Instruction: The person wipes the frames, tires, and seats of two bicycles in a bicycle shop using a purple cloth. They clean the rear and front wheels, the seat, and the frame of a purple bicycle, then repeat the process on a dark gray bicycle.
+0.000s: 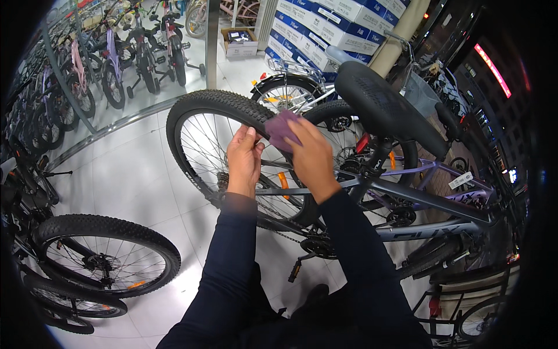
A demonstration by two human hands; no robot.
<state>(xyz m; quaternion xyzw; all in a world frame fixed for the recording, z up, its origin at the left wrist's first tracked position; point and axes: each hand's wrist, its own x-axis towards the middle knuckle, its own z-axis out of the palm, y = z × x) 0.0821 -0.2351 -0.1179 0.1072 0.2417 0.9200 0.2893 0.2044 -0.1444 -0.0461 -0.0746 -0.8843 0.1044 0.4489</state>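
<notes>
In front of me stands a dark grey bicycle, its rear tire [218,100] black and knobby. My right hand [311,157] is closed on a crumpled purple cloth [283,129], which lies against the tire's near side. Beside it, my left hand [244,158] has its fingertips at the tire's inner edge, thumb and fingers drawn together near the rim. What sits between those fingertips, if anything, is hidden. An orange spoke reflector [283,185] shows between the two forearms. The black saddle [383,104] rises to the right of my right hand, above the grey frame [430,202].
More bicycles crowd close on the right, one with a purple frame [430,168]. Another bicycle's wheel [107,256] lies at my lower left. Small bicycles [113,64] line up behind glass. Blue-and-white cartons [325,35] are stacked at the back, near an open box [239,43].
</notes>
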